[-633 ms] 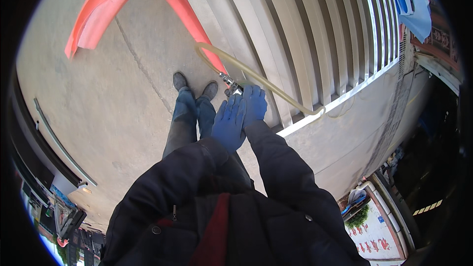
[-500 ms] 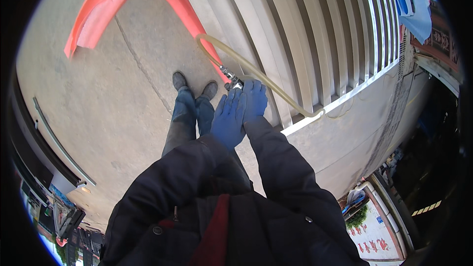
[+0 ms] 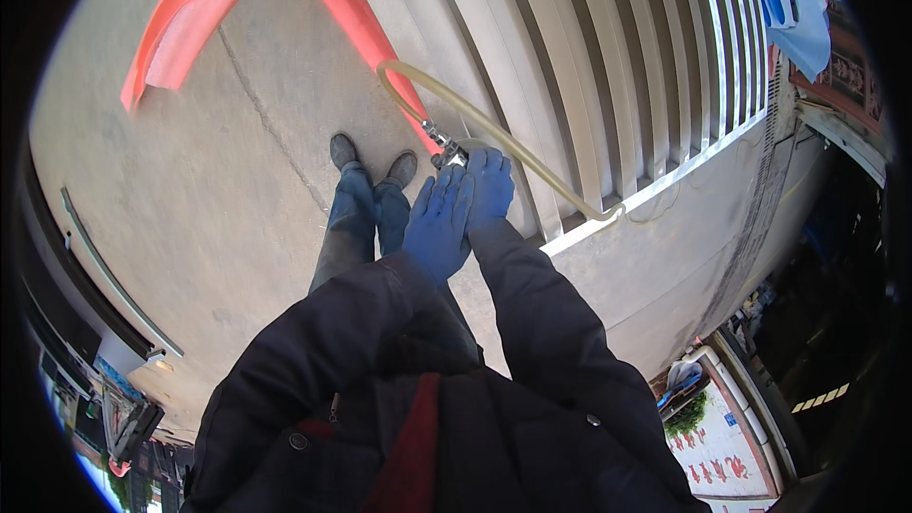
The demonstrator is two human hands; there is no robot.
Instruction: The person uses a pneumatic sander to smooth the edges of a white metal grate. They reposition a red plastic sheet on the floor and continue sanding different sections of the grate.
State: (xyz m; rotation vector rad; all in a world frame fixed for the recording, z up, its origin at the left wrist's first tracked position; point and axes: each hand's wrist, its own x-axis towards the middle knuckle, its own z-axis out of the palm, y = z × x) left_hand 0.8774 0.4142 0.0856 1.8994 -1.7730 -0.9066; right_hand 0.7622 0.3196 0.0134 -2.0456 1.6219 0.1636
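Both my hands wear blue gloves and are close together in front of my body. My right hand (image 3: 490,185) is closed, its fingers bent over the body of a metal hose-fed tool (image 3: 450,154). My left hand (image 3: 435,228) presses against the right one, its long fingers side by side and their tips at the tool. Most of the tool is hidden under the gloves, so its exact kind does not show. A yellowish hose (image 3: 503,138) loops from the tool's fitting and runs over the slatted metal frame (image 3: 608,66).
Pale metal slats rise on the right, ending in a bright edge rail (image 3: 665,183). A pink sheet strip (image 3: 204,9) arches over the concrete floor (image 3: 218,199) at upper left. My boots (image 3: 402,169) stand beside the frame. Blue sheeting (image 3: 803,33) hangs at the far right.
The view has shifted very slightly. My hands and the tool keep nearly the same place against the slats.
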